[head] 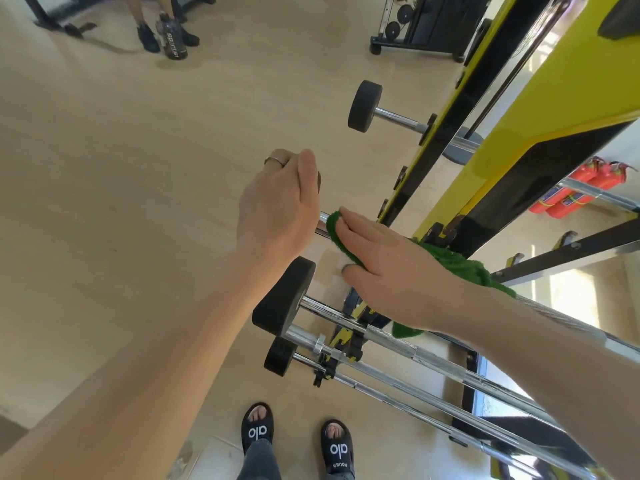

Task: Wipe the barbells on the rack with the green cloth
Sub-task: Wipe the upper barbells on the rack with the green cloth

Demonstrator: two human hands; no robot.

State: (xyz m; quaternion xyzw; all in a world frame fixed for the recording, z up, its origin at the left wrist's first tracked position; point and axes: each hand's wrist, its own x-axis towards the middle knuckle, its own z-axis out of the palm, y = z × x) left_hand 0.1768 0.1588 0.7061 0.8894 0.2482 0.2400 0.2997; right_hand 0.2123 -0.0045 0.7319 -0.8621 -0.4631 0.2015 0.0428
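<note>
Several chrome barbells with black round ends lie across a yellow and black rack [460,109]. My left hand [277,206] curls over the black end of one barbell [321,226] and hides most of that end. Just to its right, my right hand [388,268] grips the green cloth [464,266] wrapped round that barbell's chrome bar. The cloth's loose end hangs below my wrist. Another barbell [365,105] rests higher on the rack. Two more barbells, one [284,296] above the other [280,356], sit lower down.
My feet in black sandals [258,431] stand on the pale floor below the rack. Another person's legs and a dark bottle [172,39] are at the top left. Red fire extinguishers [581,188] lie behind the rack at the right. A black machine [422,26] stands at the top.
</note>
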